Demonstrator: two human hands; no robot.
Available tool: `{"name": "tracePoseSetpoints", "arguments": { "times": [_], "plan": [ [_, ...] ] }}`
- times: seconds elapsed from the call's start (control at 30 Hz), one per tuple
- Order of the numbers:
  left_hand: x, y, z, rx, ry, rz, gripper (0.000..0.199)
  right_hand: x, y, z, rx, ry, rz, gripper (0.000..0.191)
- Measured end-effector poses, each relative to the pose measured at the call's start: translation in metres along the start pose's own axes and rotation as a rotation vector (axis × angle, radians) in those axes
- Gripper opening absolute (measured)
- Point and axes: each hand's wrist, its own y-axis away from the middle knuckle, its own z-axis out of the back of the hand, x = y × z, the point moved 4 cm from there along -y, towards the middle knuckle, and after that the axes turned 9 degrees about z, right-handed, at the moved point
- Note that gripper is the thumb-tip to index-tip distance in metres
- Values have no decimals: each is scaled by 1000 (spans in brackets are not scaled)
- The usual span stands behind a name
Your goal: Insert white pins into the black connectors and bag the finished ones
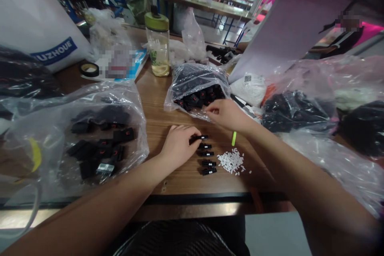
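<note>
My left hand point(180, 144) is closed on a black plastic connector point(203, 137) at the far end of a short column of connectors. Nearer to me in that column lie several more black connectors point(208, 163), each with small white dots on its side. My right hand point(224, 114) is at the mouth of a clear bag point(198, 78) of black connectors with red bits. Its fingers are curled together, and whatever they may hold is hidden. Below it lies a pile of tiny white plastic pieces point(231, 161), with a yellow-green stick point(234, 139) just beyond.
A large clear bag point(139, 128) with black connectors lies at the left. Further back stand a green-lidded bottle point(159, 44) and a roll of black tape point(89, 69). More filled plastic bags point(300, 108) crowd the right. A person point(345, 40) is at the far right.
</note>
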Motion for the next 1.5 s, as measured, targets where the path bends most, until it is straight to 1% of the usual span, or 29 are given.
{"name": "tracePoseSetpoints", "arguments": {
  "times": [0.03,0.1,0.17,0.2,0.3,0.4,0.53,0.6,0.7,0.77,0.83,0.9,0.97,1.03,1.1,1.2,1.27,1.33,1.4,1.43,1.47,1.5],
  "plan": [
    [0,0,0,-5,8,1,7,-9,-10,0,-23,46,-87,24],
    [0,0,0,-12,18,-1,9,-21,-29,-6,-21,141,-232,35],
    [-1,1,0,-12,21,-6,11,-26,-43,-15,-8,200,-312,44],
    [-2,1,0,-10,20,-8,12,-26,-48,-19,-6,214,-331,45],
    [-3,2,2,-5,27,-10,15,-25,-53,-26,7,234,-369,41],
    [-4,3,4,2,64,1,18,-22,-51,-25,22,245,-381,38],
    [-1,3,5,6,154,30,13,-16,-51,-24,17,257,-386,41],
    [1,3,6,-16,186,34,14,-15,-53,-26,5,257,-395,38],
    [3,1,7,-58,239,52,20,-17,-55,-27,-10,237,-393,29],
    [5,1,10,-109,290,70,18,-15,-50,-24,-17,205,-364,24],
    [6,1,14,-186,372,87,14,-7,-37,-18,-32,169,-311,23],
    [6,2,17,-247,501,106,19,10,-15,-8,-69,114,-214,27],
    [2,4,18,-232,674,134,30,32,11,1,-127,43,-62,30],
    [-4,6,18,-157,834,184,32,52,38,8,-181,91,30,28],
    [-13,11,19,-63,925,233,27,68,59,10,-203,158,107,23],
    [-27,20,25,98,943,257,26,87,81,12,-212,178,243,16],
    [-33,30,31,195,925,254,26,95,93,16,-243,120,295,15],
    [-32,43,37,243,853,231,22,95,110,23,-301,17,284,18],
    [-25,61,39,225,714,211,17,81,132,30,-373,-72,188,23],
    [-21,70,39,197,619,202,15,68,146,32,-411,-87,93,20],
    [-16,80,37,171,521,183,12,53,160,30,-417,-91,-19,17],
    [-12,89,35,124,424,158,11,35,175,25,-372,-67,-161,18]
  ]
}}
